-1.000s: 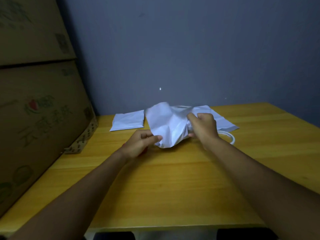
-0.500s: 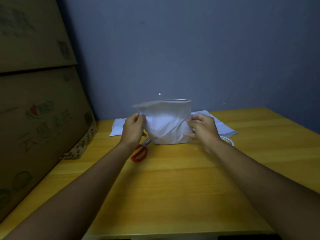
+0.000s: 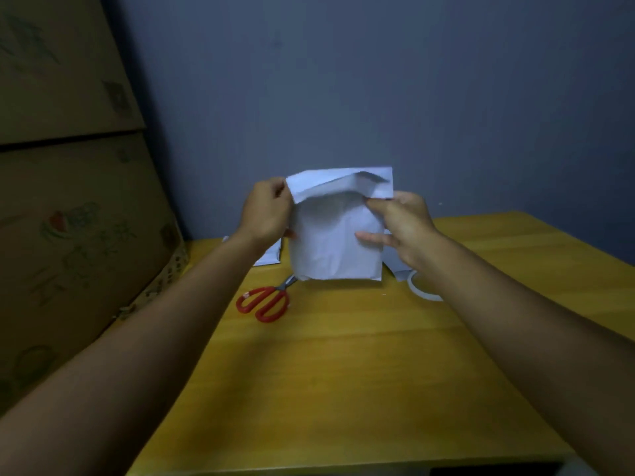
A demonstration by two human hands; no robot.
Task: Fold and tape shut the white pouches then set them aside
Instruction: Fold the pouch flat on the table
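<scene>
A white pouch (image 3: 335, 242) hangs upright above the far part of the wooden table (image 3: 343, 372), its top flap bent over toward me. My left hand (image 3: 266, 214) pinches its upper left edge. My right hand (image 3: 400, 223) pinches the upper right edge, with lower fingers lying against the pouch's face. Behind it, parts of other white pouches (image 3: 269, 257) lie flat on the table, mostly hidden. A roll of clear tape (image 3: 421, 290) lies just right of the held pouch, partly under my right forearm.
Red-handled scissors (image 3: 264, 304) lie on the table below and left of the pouch. Stacked cardboard boxes (image 3: 68, 218) fill the left side, reaching the table's edge. A grey-blue wall (image 3: 343, 80) stands right behind the table.
Both hands have raised the pouch higher off the table. Its top flap now bends over toward me. The scissors, earlier covered, lie in full view.
</scene>
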